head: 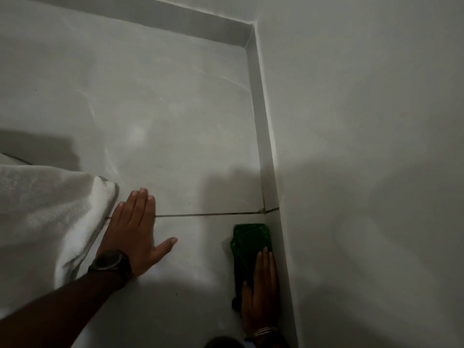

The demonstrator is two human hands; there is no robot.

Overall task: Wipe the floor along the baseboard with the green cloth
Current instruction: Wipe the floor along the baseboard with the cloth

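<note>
Your right hand flat, fingers together, pressing folded dark-green soft cloth onto pale tile floor, tight against white baseboard. Left hand spread, bracing. Cloth limp, light; likely bunches, so press palm mid-fold.

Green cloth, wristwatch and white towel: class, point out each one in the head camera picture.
green cloth (247, 241): head view, on its bare front part ahead of the fingers.
wristwatch (108, 262): head view, on the dark round face.
white towel (50, 209): head view, on the middle of its fabric.
</note>
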